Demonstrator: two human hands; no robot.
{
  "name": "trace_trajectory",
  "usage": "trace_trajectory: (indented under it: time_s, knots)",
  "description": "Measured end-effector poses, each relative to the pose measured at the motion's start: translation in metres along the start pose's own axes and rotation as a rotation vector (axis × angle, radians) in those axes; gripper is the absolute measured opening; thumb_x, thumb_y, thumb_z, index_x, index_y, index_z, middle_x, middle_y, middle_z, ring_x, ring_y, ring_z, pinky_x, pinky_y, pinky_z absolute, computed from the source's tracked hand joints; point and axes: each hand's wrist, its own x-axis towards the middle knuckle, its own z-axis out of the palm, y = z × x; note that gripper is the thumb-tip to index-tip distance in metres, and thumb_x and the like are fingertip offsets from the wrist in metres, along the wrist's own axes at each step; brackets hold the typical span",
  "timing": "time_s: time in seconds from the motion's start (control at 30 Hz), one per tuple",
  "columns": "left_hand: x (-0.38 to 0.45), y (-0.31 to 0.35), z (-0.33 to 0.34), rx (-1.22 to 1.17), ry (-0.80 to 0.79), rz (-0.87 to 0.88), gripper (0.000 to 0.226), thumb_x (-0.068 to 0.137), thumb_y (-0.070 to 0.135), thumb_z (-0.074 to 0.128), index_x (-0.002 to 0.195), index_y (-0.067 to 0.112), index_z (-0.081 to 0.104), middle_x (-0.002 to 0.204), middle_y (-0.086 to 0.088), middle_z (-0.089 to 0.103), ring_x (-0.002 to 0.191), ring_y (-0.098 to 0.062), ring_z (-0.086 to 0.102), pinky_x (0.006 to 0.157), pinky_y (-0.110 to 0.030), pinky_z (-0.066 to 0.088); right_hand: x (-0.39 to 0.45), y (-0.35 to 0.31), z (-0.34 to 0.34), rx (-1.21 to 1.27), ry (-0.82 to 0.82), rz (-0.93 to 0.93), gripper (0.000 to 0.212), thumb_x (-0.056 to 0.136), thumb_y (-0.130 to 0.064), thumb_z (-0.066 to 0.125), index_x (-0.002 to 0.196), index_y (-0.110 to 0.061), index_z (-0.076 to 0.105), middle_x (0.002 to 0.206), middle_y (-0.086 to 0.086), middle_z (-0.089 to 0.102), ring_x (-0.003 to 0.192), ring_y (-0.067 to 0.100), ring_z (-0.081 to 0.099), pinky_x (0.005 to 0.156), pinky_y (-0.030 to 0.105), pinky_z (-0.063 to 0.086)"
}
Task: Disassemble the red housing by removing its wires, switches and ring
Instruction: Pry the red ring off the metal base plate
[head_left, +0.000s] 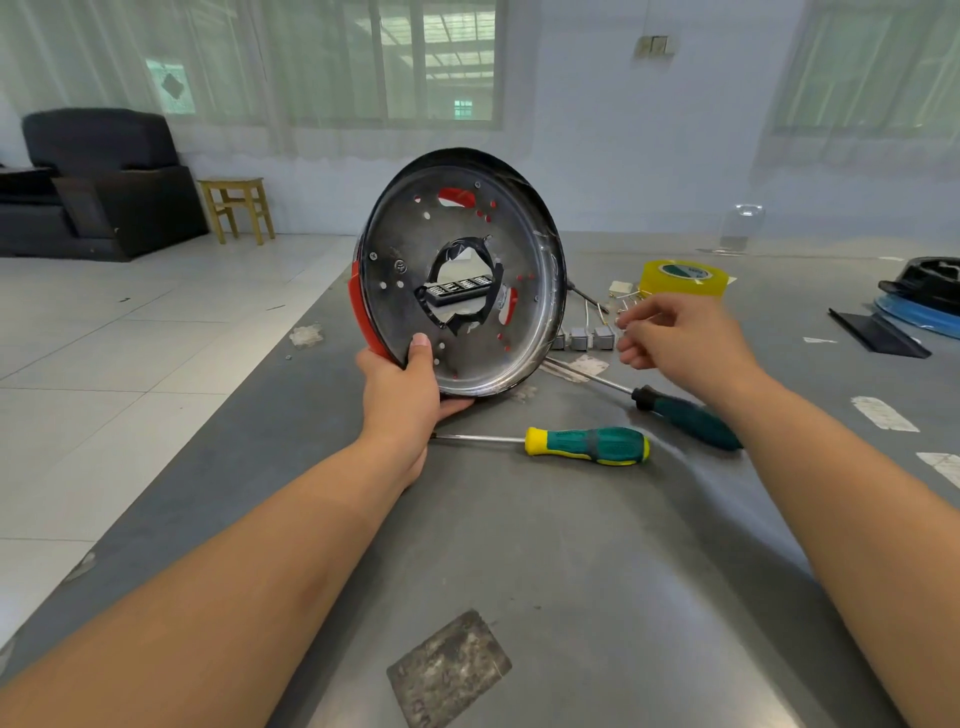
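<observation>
I have the red housing (460, 270) stood up on its edge on the grey table (597, 545), its lower rim touching the surface, and my left hand (410, 389) is clamped on that lower left rim, thumb pressed flat against the grey metal inner face and fingers wrapped under the bottom. The inner face is turned toward me; red plastic shows along the left edge and through a few slots, and the ragged central hole lets me see a dark case of small bits (457, 290) lying on the table behind it. My right hand (675, 338) hangs in the air just right of the housing, fingers loosely spread and curled, gripping nothing and touching nothing. Just past its fingertips three small grey switches (582, 339) lie in a row on the table, beside the housing's right rim, with thin wires (626, 299) near them. A yellow tape roll (680, 278) stands further back. Two screwdrivers lie nearer me: one with a green and yellow handle (587, 445) under the housing, one with a dark green handle (685, 415) partly hidden by my right forearm
</observation>
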Motion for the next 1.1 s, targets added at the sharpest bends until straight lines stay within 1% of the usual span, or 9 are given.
trace_trajectory:
  time_s: [0.2,0.33,0.43,0.5,0.63,0.83,0.93,1.03,1.1]
  knots:
    - [0.004,-0.003,0.0,-0.018,-0.009,0.018,0.015,0.108,0.027,0.057,0.104,0.03,0.044,0.116,0.011,0.055,0.101,-0.011,0.062,0.06,-0.037,0.064,0.033,0.041,-0.039,0.008,0.047,0.142,0.01,0.097,0.0,0.055,0.094,-0.007,0.063,0.081,0.015,0.076,0.072,0.025,0.075,0.074,0.036,0.062]
    - [0.005,-0.005,-0.001,-0.015,-0.015,0.03,0.013,0.108,0.027,0.058,0.108,0.028,0.045,0.121,0.009,0.057,0.104,-0.012,0.064,0.063,-0.04,0.065,0.05,0.074,-0.049,-0.1,0.004,0.223,0.006,0.096,-0.011,0.068,0.09,-0.01,0.065,0.088,0.016,0.076,0.075,0.024,0.072,0.079,0.039,0.061]
    - [0.006,-0.006,-0.002,-0.001,-0.026,0.037,0.012,0.108,0.028,0.058,0.109,0.029,0.046,0.126,0.007,0.058,0.111,-0.017,0.066,0.067,-0.043,0.066,0.061,0.09,-0.051,-0.312,0.004,0.184,0.009,0.089,-0.024,0.077,0.084,-0.022,0.071,0.081,0.001,0.072,0.073,0.015,0.064,0.066,0.029,0.051]
    - [0.007,-0.007,-0.003,0.005,-0.028,0.039,0.012,0.108,0.028,0.058,0.109,0.029,0.047,0.13,0.005,0.058,0.114,-0.02,0.066,0.07,-0.045,0.066,0.067,0.097,-0.047,-0.354,-0.004,0.15,0.008,0.088,-0.026,0.079,0.083,-0.026,0.073,0.08,-0.003,0.069,0.072,0.011,0.059,0.059,0.026,0.041]
    - [0.008,-0.007,-0.003,0.017,-0.029,0.041,0.012,0.108,0.029,0.059,0.11,0.029,0.047,0.135,0.002,0.058,0.117,-0.022,0.066,0.072,-0.047,0.066,0.078,0.104,-0.042,-0.382,-0.003,0.13,0.001,0.09,-0.025,0.077,0.09,-0.025,0.076,0.082,-0.003,0.069,0.073,0.008,0.058,0.056,0.025,0.04]
    - [0.008,-0.007,-0.003,0.022,-0.037,0.025,0.014,0.108,0.028,0.059,0.116,0.027,0.048,0.138,-0.001,0.059,0.119,-0.026,0.067,0.072,-0.049,0.066,0.081,0.109,-0.045,-0.403,-0.038,0.139,0.004,0.09,-0.027,0.077,0.09,-0.031,0.076,0.089,-0.008,0.071,0.082,0.005,0.059,0.062,0.022,0.041]
    - [0.006,-0.006,-0.003,0.024,-0.04,0.017,0.017,0.108,0.028,0.059,0.12,0.026,0.048,0.138,-0.001,0.06,0.119,-0.026,0.067,0.071,-0.048,0.066,0.078,0.108,-0.049,-0.339,-0.038,0.155,0.014,0.089,-0.023,0.078,0.1,-0.03,0.076,0.091,-0.007,0.07,0.081,0.004,0.059,0.064,0.02,0.042]
    - [0.005,-0.004,-0.002,0.025,-0.047,0.006,0.021,0.108,0.028,0.059,0.125,0.024,0.048,0.137,0.0,0.06,0.118,-0.027,0.067,0.072,-0.048,0.066,0.071,0.101,-0.055,-0.28,0.017,0.145,0.017,0.092,-0.019,0.074,0.104,-0.03,0.074,0.098,-0.002,0.071,0.084,0.01,0.062,0.076,0.027,0.048]
    - [0.003,-0.002,-0.002,0.022,-0.053,-0.001,0.021,0.107,0.028,0.06,0.124,0.024,0.049,0.136,0.0,0.061,0.117,-0.027,0.068,0.071,-0.047,0.066,0.065,0.089,-0.055,-0.243,0.07,0.106,0.012,0.094,-0.022,0.07,0.103,-0.029,0.073,0.101,0.002,0.072,0.093,0.019,0.065,0.087,0.037,0.053]
